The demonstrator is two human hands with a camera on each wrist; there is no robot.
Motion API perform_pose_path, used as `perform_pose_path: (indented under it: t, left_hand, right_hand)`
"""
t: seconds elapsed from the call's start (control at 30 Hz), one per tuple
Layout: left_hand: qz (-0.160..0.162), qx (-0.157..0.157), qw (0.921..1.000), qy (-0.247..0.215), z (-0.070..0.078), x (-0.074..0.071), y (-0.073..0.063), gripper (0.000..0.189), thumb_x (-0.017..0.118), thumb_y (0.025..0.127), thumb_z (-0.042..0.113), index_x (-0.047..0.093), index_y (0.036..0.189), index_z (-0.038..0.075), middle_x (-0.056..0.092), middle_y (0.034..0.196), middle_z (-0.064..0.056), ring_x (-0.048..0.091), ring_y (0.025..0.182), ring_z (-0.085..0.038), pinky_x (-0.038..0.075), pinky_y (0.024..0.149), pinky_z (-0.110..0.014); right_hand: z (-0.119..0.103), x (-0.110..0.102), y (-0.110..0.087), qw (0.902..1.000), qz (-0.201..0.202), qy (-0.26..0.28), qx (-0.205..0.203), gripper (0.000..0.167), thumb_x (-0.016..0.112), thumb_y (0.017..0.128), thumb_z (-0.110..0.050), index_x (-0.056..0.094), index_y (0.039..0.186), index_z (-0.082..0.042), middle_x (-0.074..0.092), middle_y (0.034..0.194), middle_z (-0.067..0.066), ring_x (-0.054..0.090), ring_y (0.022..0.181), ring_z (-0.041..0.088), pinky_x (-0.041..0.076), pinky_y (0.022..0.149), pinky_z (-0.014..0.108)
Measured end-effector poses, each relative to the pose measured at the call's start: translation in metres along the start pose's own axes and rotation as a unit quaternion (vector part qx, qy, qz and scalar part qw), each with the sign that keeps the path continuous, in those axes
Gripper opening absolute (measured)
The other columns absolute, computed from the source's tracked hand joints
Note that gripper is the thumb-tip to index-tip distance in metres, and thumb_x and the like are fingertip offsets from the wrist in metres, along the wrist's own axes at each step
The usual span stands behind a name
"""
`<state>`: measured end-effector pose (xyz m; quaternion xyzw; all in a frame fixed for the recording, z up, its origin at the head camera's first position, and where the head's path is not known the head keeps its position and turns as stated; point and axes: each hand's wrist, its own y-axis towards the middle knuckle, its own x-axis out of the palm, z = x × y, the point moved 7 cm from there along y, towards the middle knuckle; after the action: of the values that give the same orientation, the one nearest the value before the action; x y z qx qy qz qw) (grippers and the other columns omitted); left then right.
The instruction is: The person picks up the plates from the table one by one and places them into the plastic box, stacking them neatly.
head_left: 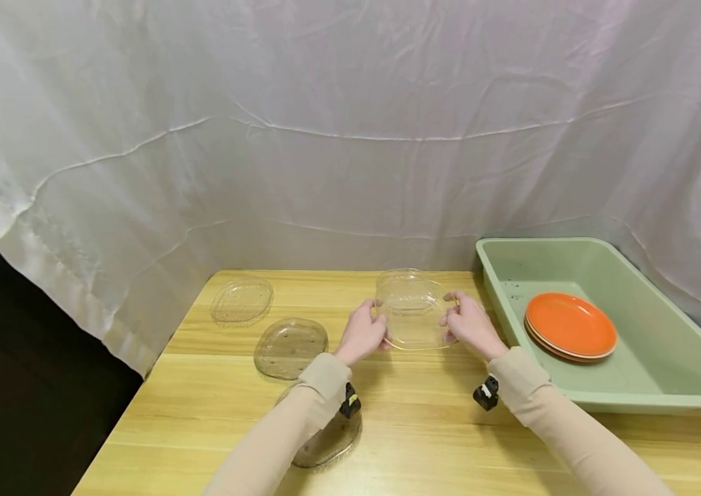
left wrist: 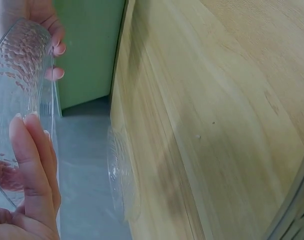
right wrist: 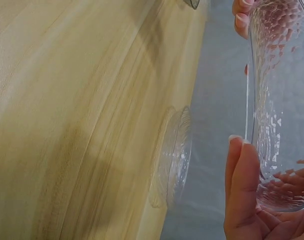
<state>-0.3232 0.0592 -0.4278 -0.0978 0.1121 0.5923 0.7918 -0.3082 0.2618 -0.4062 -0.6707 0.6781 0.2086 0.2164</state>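
Clear dish [head_left: 413, 329] is up off the desk [head_left: 424, 430], just left of the green tub [head_left: 654, 402]. I have it between two hands: my left grip [head_left: 362, 333] pinches the side away from the tub, and my right grip [head_left: 470, 325] pinches the side near the tub.

It looks slick to me, so it could slide out if one side lets go first or I squeeze too softly. My right grip is close to the tub's left wall, and a small swing that way could bump it. A clear plate [right wrist: 177, 155] lies on the desk, left of the tub's far end. If I go down too soon, the two could knock and maybe crack. My left sleeve [head_left: 263, 441] hangs over a smoky plate [head_left: 331, 444], left of the tub's near end, and a low arm could drag it.

That sleeve hides part of the smoky plate. The dish is so see-through that its edges are hard to find, and I can't tell if it is glass or plastic. Inside the tub, an orange plate [head_left: 573, 324] covers what is under it, so I can't count the stack.
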Motion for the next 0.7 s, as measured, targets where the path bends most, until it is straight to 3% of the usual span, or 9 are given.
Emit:
perform_pose_path:
  t: [0.1, 0.4, 0.7]
  left_hand:
    - [-0.009, -0.005, 0.9999, -0.007, -0.001, 0.001, 0.0, 0.048, 0.044, 0.103, 0.01, 0.04, 0.149, 0.003, 0.063, 0.07, -0.006, 0.065, 0.054, -0.017, 0.063, 0.075, -0.052]
    - [-0.011, -0.008, 0.9999, -0.007, -0.002, 0.002, 0.001, 0.047, 0.041, 0.105, 0.021, 0.041, 0.149, 0.006, 0.067, 0.072, -0.007, 0.072, 0.078, -0.048, 0.063, 0.07, -0.052]
    - [-0.008, 0.013, 0.9999, -0.002, -0.001, 0.001, 0.003, 0.048, 0.037, 0.109, 0.043, 0.047, 0.142, 0.011, 0.072, 0.08, -0.009, 0.072, 0.077, -0.046, 0.063, 0.068, -0.051]
  right_hand:
    - [0.0, -0.001, -0.001, 1.0, -0.002, -0.002, 0.001, 0.048, 0.033, 0.093, 0.002, 0.041, 0.139, 0.01, 0.068, 0.092, 0.023, 0.065, 0.054, 0.013, 0.06, 0.056, 0.03]
    - [-0.002, -0.005, -0.003, 0.9998, -0.006, 0.015, 0.012, 0.047, 0.032, 0.094, 0.002, 0.041, 0.14, 0.011, 0.066, 0.093, 0.025, 0.066, 0.054, 0.014, 0.063, 0.06, 0.034]
    - [-0.005, -0.015, -0.002, 0.9998, 0.0, 0.012, 0.014, 0.049, 0.032, 0.092, 0.002, 0.042, 0.139, 0.01, 0.067, 0.093, 0.027, 0.066, 0.053, 0.013, 0.062, 0.059, 0.031]
